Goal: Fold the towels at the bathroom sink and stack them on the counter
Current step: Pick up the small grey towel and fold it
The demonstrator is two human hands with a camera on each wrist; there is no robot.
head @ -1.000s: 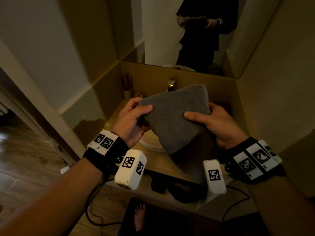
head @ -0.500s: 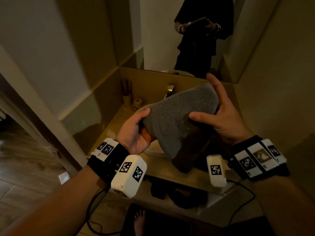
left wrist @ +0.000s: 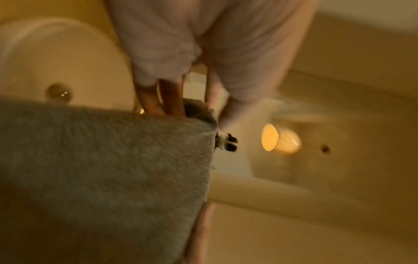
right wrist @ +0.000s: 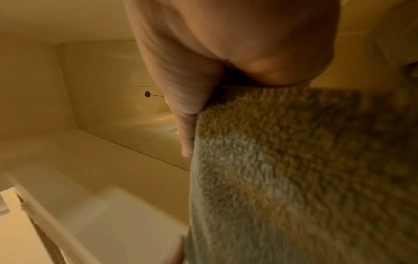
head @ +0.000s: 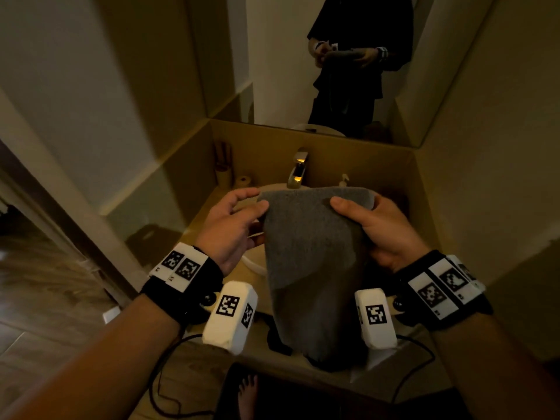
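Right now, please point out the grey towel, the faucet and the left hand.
grey towel [head: 309,253]: head view, middle of hanging cloth.
faucet [head: 298,169]: head view, middle of the metal body.
left hand [head: 230,228]: head view, back of hand.

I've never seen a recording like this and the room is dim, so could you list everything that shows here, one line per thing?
towel: one, grey, held up over the sink, hanging down from both hands
sink: one, pale round basin, on the counter behind the towel
tap: one, metal, behind the basin
counter: one, tan, around the basin
soap pump: one, pale, just right of the tap, mostly hidden
small holders: about two, brownish, back left corner of the counter; contents too dim to tell
mirror: one, above the counter, reflecting the person in dark clothes
wrist cameras: two, white with black-and-white markers, one under each wrist
left hand: pinches the towel's top left edge
right hand: grips the towel's top right edge
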